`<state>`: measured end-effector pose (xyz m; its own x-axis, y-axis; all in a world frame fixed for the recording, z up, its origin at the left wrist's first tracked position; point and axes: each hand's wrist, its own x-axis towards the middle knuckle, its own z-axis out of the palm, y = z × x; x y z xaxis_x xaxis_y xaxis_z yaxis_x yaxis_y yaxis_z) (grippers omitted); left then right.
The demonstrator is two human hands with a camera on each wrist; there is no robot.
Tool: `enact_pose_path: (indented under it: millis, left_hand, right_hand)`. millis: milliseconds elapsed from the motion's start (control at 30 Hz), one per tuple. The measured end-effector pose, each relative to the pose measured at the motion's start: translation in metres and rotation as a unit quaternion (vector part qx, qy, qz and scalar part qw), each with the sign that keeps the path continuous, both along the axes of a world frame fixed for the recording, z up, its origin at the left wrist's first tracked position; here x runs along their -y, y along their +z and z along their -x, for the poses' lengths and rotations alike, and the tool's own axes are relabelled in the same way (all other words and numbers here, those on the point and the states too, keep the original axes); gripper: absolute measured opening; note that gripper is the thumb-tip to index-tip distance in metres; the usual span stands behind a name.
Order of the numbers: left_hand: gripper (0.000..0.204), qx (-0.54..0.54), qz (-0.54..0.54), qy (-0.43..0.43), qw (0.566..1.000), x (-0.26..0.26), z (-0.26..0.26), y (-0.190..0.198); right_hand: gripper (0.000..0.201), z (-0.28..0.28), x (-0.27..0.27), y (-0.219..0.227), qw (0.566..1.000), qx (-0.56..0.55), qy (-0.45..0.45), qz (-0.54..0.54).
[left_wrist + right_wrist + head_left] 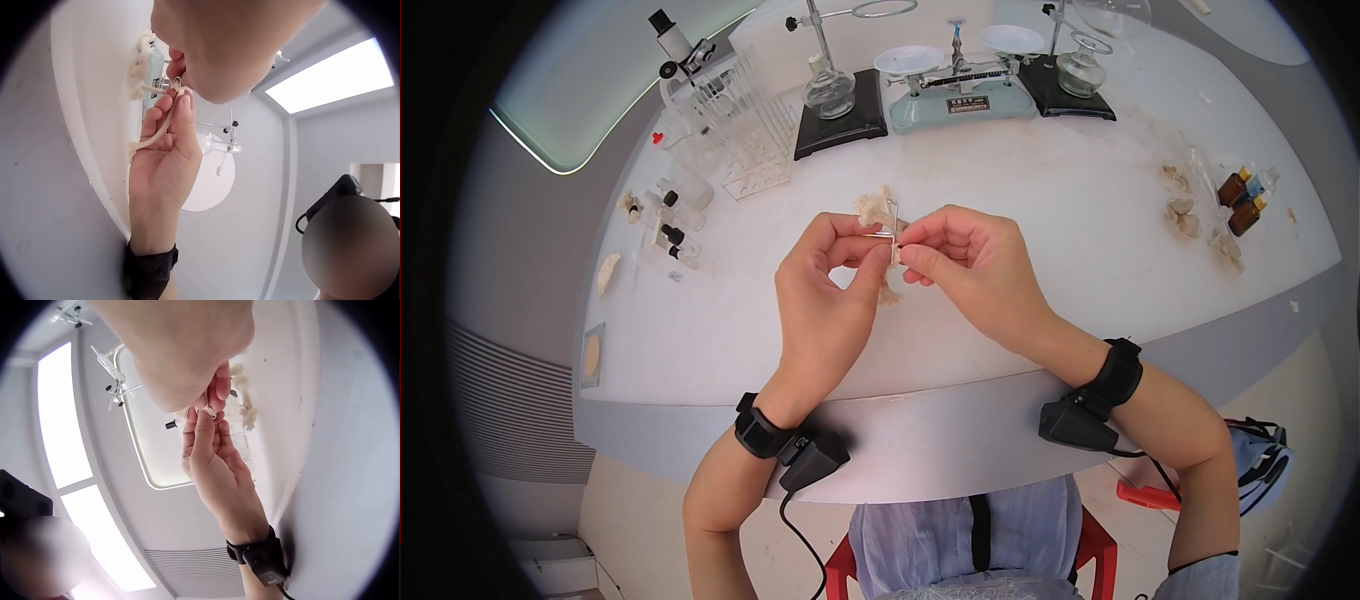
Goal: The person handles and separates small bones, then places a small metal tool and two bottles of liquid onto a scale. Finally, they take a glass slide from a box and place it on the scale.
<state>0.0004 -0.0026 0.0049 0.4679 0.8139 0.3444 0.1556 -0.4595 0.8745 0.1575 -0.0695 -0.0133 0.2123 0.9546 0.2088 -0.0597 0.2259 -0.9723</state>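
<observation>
Nearest the camera are the two wrists with their black strapped-on cameras, and just beyond them the left hand (825, 300) and right hand (975, 270) meet fingertip to fingertip above the white table (1020, 290). Both hands are clenched in a pinch on one small thing: a thin clear glass piece (890, 222) with a strand of cream-coloured cotton (153, 134) at it. In the left wrist view the right thumb and forefinger close on the top of the strand, which trails down across the right palm; whether the strand is inside the glass or only wrapped on it cannot be told. A loose tuft of the same cotton (874, 206) lies on the table just behind the fingertips, and a smaller bit shows just below them. Well beyond the fingers stand two round flasks (830, 90) on black bases, their contents not clear, with a pale green pan balance (960, 85) between them, its pans bare. Far off to the left of the fingers is a clear test-tube rack (745, 130) and some small vials with black caps (675, 220). Far off to the right lie two brown bottles (1240, 200) beside more cotton scraps (1185, 215).
</observation>
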Motion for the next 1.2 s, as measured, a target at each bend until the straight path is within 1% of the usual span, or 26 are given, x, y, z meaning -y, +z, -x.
enact_pose_path:
  millis: [133,200,300,433,533,600,733,800,833,900,933,1000,1033,1100,1200]
  left_hand:
    - [0.017,0.013,0.000,0.005,1.000,0.001,-0.002,0.000]
    - [0.018,0.016,0.042,-0.017,0.999,0.002,-0.002,0.001]
    - [0.017,0.009,0.064,-0.017,0.998,0.003,-0.003,0.003]
    - [0.016,0.011,0.063,-0.021,0.998,0.005,-0.003,0.005]
    - [0.014,0.006,0.039,-0.022,0.999,0.005,-0.003,0.003]
    - [0.015,-0.001,0.033,-0.033,0.999,0.004,-0.003,0.003]
    - [0.018,-0.001,0.050,-0.026,0.998,0.003,-0.002,0.001]
    - [0.018,0.040,0.083,-0.020,0.996,0.001,-0.003,-0.001]
    - [0.018,0.039,0.083,-0.020,0.996,0.000,-0.003,-0.002]
    - [0.019,0.066,0.113,-0.029,0.991,-0.002,-0.002,-0.004]
    - [0.019,0.066,0.113,-0.029,0.991,-0.004,-0.001,-0.003]
    - [0.020,0.075,0.156,-0.037,0.984,-0.007,0.001,-0.001]
    - [0.020,0.074,0.156,-0.037,0.984,-0.007,0.000,0.001]
    - [0.020,0.082,0.183,-0.057,0.978,-0.006,-0.001,0.005]
    - [0.022,0.052,0.159,-0.077,0.983,-0.005,-0.002,-0.003]
  right_hand:
    - [0.015,0.002,-0.002,-0.002,0.999,-0.010,-0.023,-0.028]
    - [0.017,0.001,0.000,0.000,0.998,-0.046,-0.034,0.000]
    - [0.020,-0.001,-0.003,-0.005,0.998,-0.057,-0.021,0.002]
    - [0.024,0.000,0.002,0.003,0.998,-0.044,-0.035,0.012]
    - [0.030,-0.001,0.004,0.007,0.997,-0.046,-0.062,0.016]
    - [0.028,-0.001,0.003,0.008,0.999,-0.031,0.014,0.029]
    - [0.023,-0.001,-0.003,-0.002,1.000,-0.009,0.010,0.007]
    - [0.020,-0.002,-0.001,-0.001,0.999,-0.013,0.019,0.023]
    - [0.020,-0.003,-0.001,0.000,0.999,-0.013,0.019,0.024]
    - [0.019,-0.004,-0.001,0.000,0.998,-0.033,0.036,0.041]
    - [0.019,-0.004,-0.001,0.001,0.998,-0.033,0.036,0.040]
    - [0.019,-0.005,-0.001,0.001,0.998,-0.034,0.036,0.041]
    - [0.019,-0.005,-0.001,0.001,0.998,-0.035,0.036,0.041]
    - [0.020,-0.006,-0.002,0.000,0.998,-0.044,0.024,0.032]
    - [0.021,-0.005,0.000,0.003,0.998,-0.051,0.028,0.038]
